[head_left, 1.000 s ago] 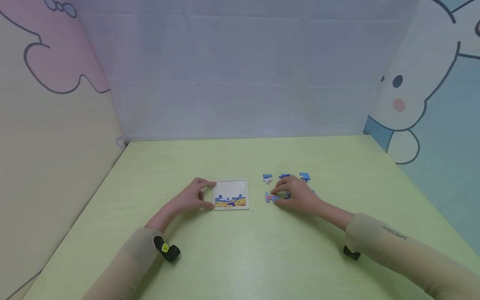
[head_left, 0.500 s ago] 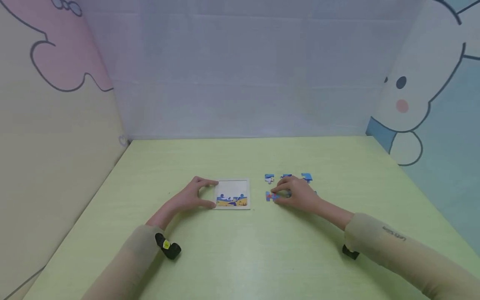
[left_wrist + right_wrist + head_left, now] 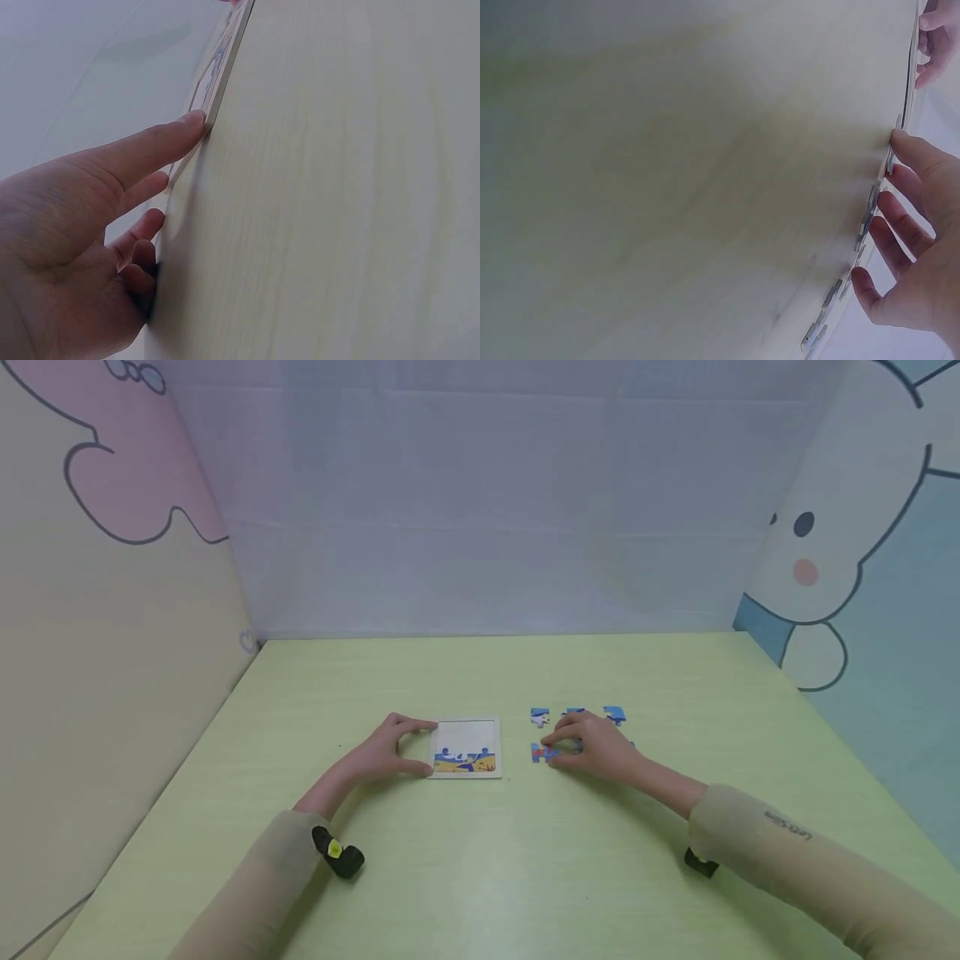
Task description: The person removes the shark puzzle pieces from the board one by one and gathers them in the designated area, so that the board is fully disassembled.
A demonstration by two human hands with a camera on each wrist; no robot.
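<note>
Beside frame [image 3: 468,735] | right fingers [image 3: 567,762] pinch piece [image 3: 537,753], part-hiding loose pieces [image 3: 615,715] | left fingers [image 3: 420,725] spread, touching frame

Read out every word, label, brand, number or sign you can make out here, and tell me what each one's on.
No text here reads with certainty.
Right sleeve: dark lettering, too small and blurred to read.
Black device at the left sleeve: yellow patch, any mark on it too small to tell.
Jigsaw tray and loose jigsaw pieces: printed pictures, no legible words or numbers.
</note>
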